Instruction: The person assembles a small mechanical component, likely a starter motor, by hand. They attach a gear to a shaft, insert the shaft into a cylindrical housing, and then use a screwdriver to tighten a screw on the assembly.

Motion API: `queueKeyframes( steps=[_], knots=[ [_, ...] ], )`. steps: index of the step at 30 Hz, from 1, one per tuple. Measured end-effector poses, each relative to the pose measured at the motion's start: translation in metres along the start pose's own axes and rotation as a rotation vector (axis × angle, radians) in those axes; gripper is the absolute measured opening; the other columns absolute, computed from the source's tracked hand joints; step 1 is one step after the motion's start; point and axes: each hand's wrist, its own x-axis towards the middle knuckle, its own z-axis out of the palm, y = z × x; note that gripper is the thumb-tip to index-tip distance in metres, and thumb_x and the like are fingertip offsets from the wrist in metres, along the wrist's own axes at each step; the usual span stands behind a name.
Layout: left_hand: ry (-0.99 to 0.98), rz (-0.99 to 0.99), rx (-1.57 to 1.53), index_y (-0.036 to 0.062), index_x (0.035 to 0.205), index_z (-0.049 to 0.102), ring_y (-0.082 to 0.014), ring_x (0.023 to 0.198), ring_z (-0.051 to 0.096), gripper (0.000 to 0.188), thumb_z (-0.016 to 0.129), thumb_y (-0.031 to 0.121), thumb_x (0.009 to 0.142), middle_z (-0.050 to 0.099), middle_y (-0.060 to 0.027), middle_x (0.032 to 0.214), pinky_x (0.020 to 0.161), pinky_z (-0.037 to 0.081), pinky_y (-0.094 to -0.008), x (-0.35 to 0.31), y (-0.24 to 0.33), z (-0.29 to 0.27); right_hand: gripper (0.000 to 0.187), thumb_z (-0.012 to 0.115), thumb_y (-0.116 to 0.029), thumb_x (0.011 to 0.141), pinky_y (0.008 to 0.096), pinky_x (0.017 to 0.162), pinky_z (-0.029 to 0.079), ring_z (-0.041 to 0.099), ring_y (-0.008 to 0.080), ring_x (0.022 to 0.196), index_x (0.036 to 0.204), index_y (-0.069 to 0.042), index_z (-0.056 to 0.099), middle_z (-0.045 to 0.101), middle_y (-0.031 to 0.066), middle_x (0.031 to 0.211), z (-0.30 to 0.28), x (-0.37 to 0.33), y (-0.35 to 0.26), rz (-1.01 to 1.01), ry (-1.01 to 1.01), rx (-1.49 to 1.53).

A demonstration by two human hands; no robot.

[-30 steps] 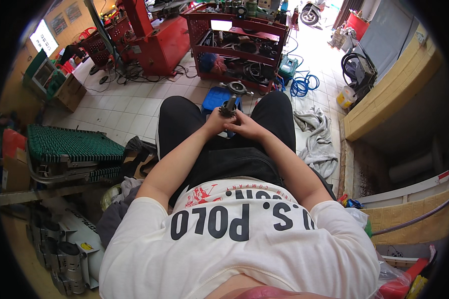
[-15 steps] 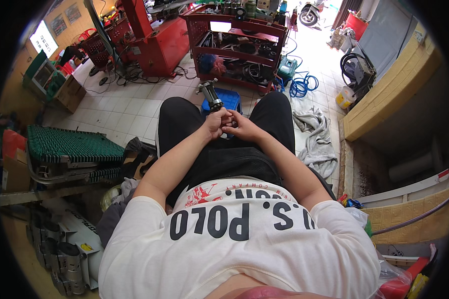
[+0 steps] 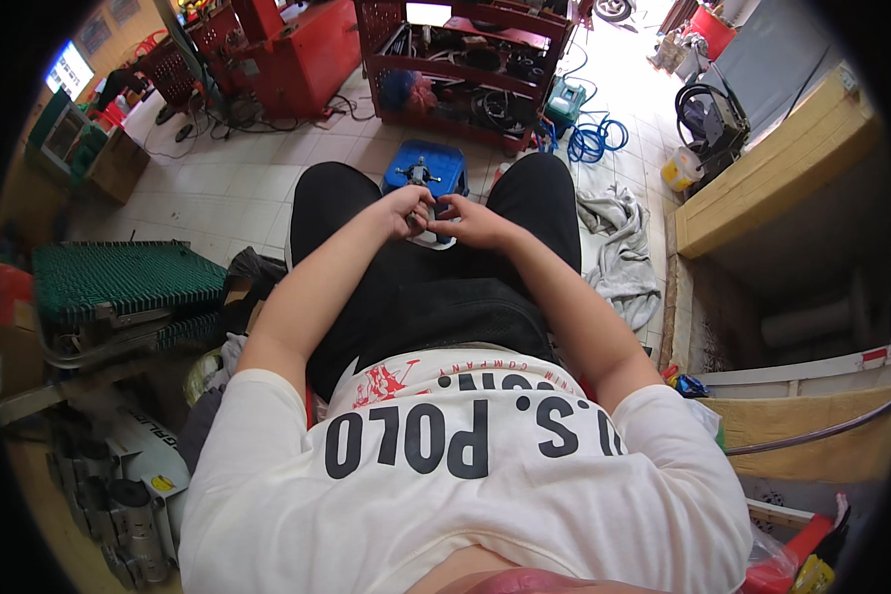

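Observation:
Between my knees, my left hand [image 3: 406,212] is closed round a metal tool with short arms at its head [image 3: 419,172]. That head points away from me, over a blue plastic stool [image 3: 447,163]; its lower part is hidden in my fist. Just to the right, my right hand [image 3: 472,222] has its thumb and fingers parted and bent toward the left hand. Nothing shows in its grasp, and whether its fingertips touch the tool is hard to see. A pale curved thing [image 3: 432,241] shows beneath the hands, too covered to name.
Ahead stands a red tool cart [image 3: 455,99] loaded with parts. A blue air hose [image 3: 596,144] lies coiled on the tiles at right, nearer a grey cloth [image 3: 619,247]. To the left sits a green woven folding bed [image 3: 124,282]; a yellow ledge [image 3: 777,163] borders the right.
The tool has tipped from standing upright to pointing away and lower. My right hand has drawn slightly apart from the left, its fingers opening. The whole view has tilted slightly downward.

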Motion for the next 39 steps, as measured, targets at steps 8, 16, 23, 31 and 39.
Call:
queueKeyframes(
  steps=[8,16,23,31,39],
  knots=[
    [0.131,0.126,0.341,0.0148,0.072,0.052,-0.0084,0.051,0.058,0.022,0.065,0.013,0.089,0.054,0.0051,0.059,0.050,0.053,-0.0226,0.016,0.046,0.019,0.086,0.071,-0.047,0.095,0.0445,0.089,0.060,0.070,0.0302,0.112,0.157,0.000,0.034,0.060,0.0194,0.138,-0.040,0.047,-0.021,0.366,-0.141,0.184],
    [0.084,0.185,0.198,0.0160,0.072,0.050,-0.0081,0.056,0.054,0.025,0.058,0.015,0.096,0.053,0.0056,0.062,0.056,0.054,-0.0271,0.055,0.135,0.019,0.084,0.077,-0.041,0.088,0.0413,0.081,0.060,0.070,0.0265,0.106,0.153,-0.005,0.040,0.064,0.0165,0.130,-0.087,0.128,-0.038,0.231,-0.020,0.219],
    [0.046,0.518,-0.415,0.0112,0.073,0.050,-0.0194,0.066,0.059,0.030,0.053,0.026,0.099,0.053,-0.0014,0.060,0.075,0.056,-0.0385,0.059,0.176,0.057,0.077,0.079,-0.035,0.084,0.0364,0.078,0.059,0.068,0.0219,0.101,0.149,-0.004,0.050,0.068,0.0135,0.124,-0.117,0.199,-0.036,0.032,0.150,0.375],
    [0.347,1.175,-0.002,0.0125,0.074,0.043,-0.0138,0.060,0.061,0.033,0.065,0.016,0.099,0.053,-0.0005,0.067,0.057,0.052,-0.0319,0.086,0.195,0.030,0.066,0.064,0.000,0.085,0.0276,0.095,0.051,0.061,0.0150,0.116,0.149,-0.001,0.048,0.064,0.0083,0.135,-0.100,0.261,0.000,-0.367,0.088,0.763],
    [0.438,1.121,0.825,0.0021,0.074,0.054,-0.0244,0.061,0.064,0.030,0.071,0.023,0.088,0.061,-0.0128,0.066,0.061,0.050,-0.0410,0.092,0.215,-0.001,0.063,0.069,-0.023,0.094,0.0339,0.105,0.047,0.056,0.0167,0.124,0.151,-0.006,0.048,0.060,0.0057,0.133,-0.089,0.267,0.012,-0.057,0.063,1.199]
  ],
)
